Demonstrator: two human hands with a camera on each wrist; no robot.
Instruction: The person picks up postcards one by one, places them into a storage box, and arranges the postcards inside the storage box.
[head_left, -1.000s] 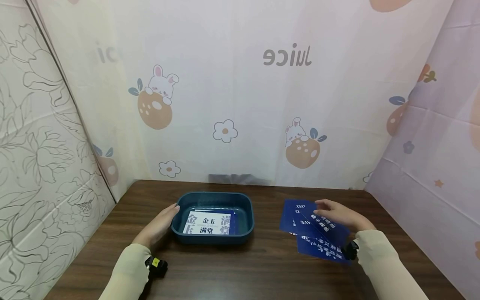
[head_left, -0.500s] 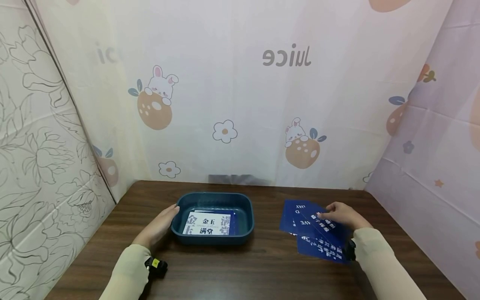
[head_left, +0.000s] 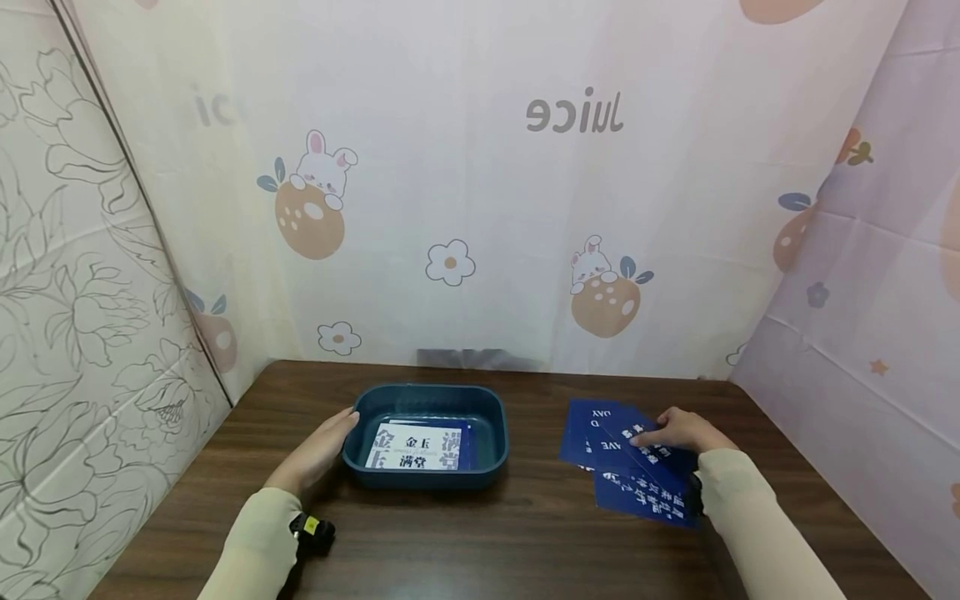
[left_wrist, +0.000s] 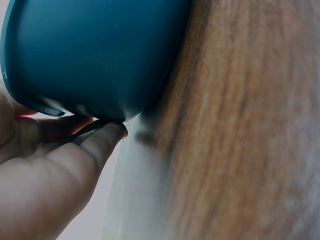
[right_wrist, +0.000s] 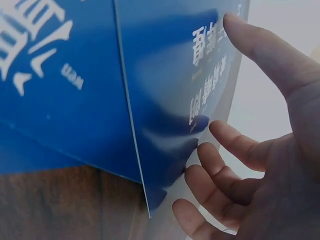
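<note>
A dark teal plastic box (head_left: pixel 491 477) stands left of centre on the table in the head view. Inside lies a white card (head_left: pixel 416 446) with Chinese characters, over blue ones. My left hand (head_left: pixel 318 450) rests against the box's left side, its extended fingers touching the outer wall in the left wrist view. At the right, several blue cards (head_left: pixel 588 437) with white print lie fanned and overlapping. My right hand (head_left: pixel 686 431) is over their right side, thumb on the top card (right_wrist: pixel 165 90). In the right wrist view its bent fingers meet the card's surface near one edge, without a visible pinch.
The dark brown wooden table (head_left: pixel 517 542) reaches back to a curtain (head_left: pixel 480 208) printed with rabbits and fruit. Bare wood lies between the box and the cards. A black wrist camera (head_left: pixel 313 533) sits on the left wrist.
My right hand has shifted slightly to the right and down over the cards, its fingers drawing in and its thumb coming onto the top card. The left hand and box have stayed put.
</note>
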